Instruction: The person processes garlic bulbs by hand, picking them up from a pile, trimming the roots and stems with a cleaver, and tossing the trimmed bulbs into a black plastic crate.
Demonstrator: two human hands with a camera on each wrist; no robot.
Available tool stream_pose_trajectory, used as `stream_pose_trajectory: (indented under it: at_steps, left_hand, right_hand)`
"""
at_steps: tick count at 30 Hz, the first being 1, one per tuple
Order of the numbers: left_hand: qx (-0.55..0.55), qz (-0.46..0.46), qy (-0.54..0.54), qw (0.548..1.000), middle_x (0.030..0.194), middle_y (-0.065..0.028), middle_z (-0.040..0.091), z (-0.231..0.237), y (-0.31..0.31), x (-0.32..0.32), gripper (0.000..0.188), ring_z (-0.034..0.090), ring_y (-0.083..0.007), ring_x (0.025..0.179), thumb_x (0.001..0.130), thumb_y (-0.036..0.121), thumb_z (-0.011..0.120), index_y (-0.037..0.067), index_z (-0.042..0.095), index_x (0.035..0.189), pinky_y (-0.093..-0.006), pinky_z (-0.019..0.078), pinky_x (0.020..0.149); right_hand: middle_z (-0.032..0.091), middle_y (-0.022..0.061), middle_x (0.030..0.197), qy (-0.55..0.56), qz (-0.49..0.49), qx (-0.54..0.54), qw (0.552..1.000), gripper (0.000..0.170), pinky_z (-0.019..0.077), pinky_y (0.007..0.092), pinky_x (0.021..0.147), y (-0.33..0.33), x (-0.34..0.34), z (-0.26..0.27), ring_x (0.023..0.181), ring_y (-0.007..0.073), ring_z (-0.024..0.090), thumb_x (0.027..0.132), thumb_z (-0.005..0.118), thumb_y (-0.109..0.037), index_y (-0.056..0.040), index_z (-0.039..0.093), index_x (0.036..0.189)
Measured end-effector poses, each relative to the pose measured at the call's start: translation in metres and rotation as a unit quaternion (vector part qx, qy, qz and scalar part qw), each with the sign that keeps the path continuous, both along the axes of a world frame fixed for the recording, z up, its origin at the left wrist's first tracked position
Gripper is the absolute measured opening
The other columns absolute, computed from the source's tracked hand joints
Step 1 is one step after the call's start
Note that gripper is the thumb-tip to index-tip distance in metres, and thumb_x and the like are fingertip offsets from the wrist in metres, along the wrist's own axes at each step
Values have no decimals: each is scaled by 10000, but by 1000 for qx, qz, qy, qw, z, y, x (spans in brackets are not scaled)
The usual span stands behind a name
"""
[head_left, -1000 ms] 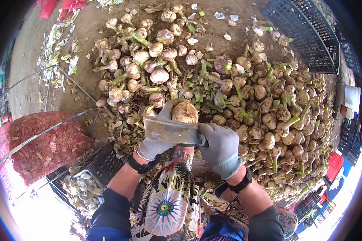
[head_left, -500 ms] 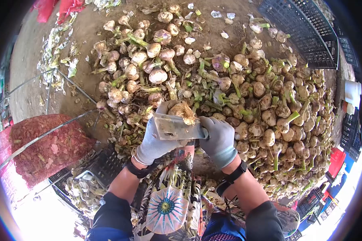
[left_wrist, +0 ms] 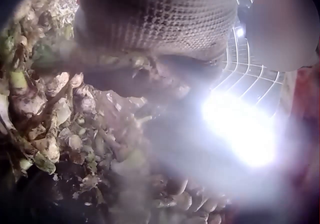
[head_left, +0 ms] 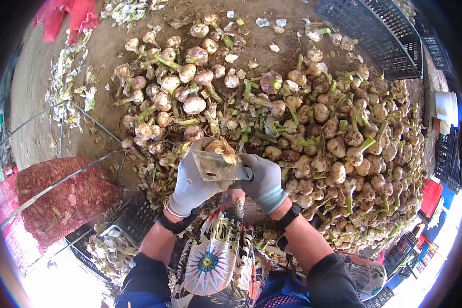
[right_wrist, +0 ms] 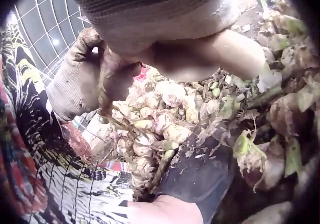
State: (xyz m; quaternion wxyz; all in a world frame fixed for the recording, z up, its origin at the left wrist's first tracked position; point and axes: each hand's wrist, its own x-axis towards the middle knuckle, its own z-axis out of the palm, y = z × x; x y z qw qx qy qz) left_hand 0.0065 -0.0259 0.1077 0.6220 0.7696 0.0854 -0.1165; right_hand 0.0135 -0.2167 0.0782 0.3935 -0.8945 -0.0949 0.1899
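Observation:
Both hands wear grey gloves and meet low over the garlic in the head view. My left hand (head_left: 194, 178) grips a garlic bulb (head_left: 222, 147), its dry, frayed root end turned up and to the right. A broad-bladed cleaver (head_left: 216, 167) is held in my right hand (head_left: 265, 180), the blade lying across the front of the bulb and overlapping the left fingers. Its pale, rounded handle (right_wrist: 242, 54) pokes out of the right fist in the right wrist view. Glare and blur hide much of the bulb in the left wrist view, below the glove (left_wrist: 160, 21).
Loose garlic with green stalks lies in a pile (head_left: 339, 149) to the right and a smaller group (head_left: 164, 97) ahead. A red mesh sack (head_left: 61, 200) stands at left beside a wire frame (head_left: 61, 192). Black crates (head_left: 374, 36) stand at the back right. A dark shoe (right_wrist: 195, 176) is among the bulbs.
The bulb has tipped so its root end points to the right, and the cleaver blade has turned, its right end lower. Both hands are closer together; the head view has shifted slightly.

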Motion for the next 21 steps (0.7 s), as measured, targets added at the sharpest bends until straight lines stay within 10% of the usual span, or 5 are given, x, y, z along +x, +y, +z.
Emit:
stream_pose_trajectory:
  at_steps: [6, 10, 14, 16, 21]
  left_hand:
    - [-77, -228, -93, 966, 1197, -139, 643, 44, 9, 10, 792, 636, -221, 1105, 632, 186, 919, 3, 527, 1295, -351, 516, 966]
    - [-237, -39, 149, 959, 1264, -147, 542, 32, -9, 23, 871, 552, -266, 1207, 686, 363, 898, 11, 473, 1361, -392, 450, 1049]
    - [55, -218, -83, 971, 1335, -146, 475, -6, -9, 31, 934, 481, -246, 1256, 733, 517, 846, -15, 454, 1394, -375, 396, 1066]
    - [178, -119, -211, 954, 1358, -225, 456, -3, -12, 26, 798, 508, -342, 1248, 815, 548, 757, -10, 524, 1335, -409, 435, 1036]
    - [-293, 183, 131, 929, 1180, -109, 620, -1, -16, 11, 757, 597, -190, 1059, 813, 380, 819, 1, 448, 1354, -328, 484, 955]
  right_hand:
    - [678, 147, 728, 83, -54, -145, 985, 176, 550, 393, 595, -26, 15, -40, 626, 324, 673, 815, 707, -130, -35, 717, 963]
    - [710, 29, 826, 291, -232, 233, 899, 252, 524, 258, 686, -35, 11, -17, 745, 146, 671, 920, 694, -155, -42, 703, 1144]
    - [701, 53, 978, 385, -301, 503, 713, 298, 517, 242, 697, -23, 25, 12, 824, 99, 640, 950, 674, -146, 21, 662, 1196]
    - [712, 74, 994, 366, -298, 490, 733, 284, 527, 228, 718, -20, 29, 12, 835, 92, 647, 933, 658, -71, 17, 658, 1203]
    - [733, 39, 966, 181, -140, 410, 883, 270, 543, 246, 700, 3, 30, 10, 775, 98, 659, 831, 724, -6, -2, 710, 1101]
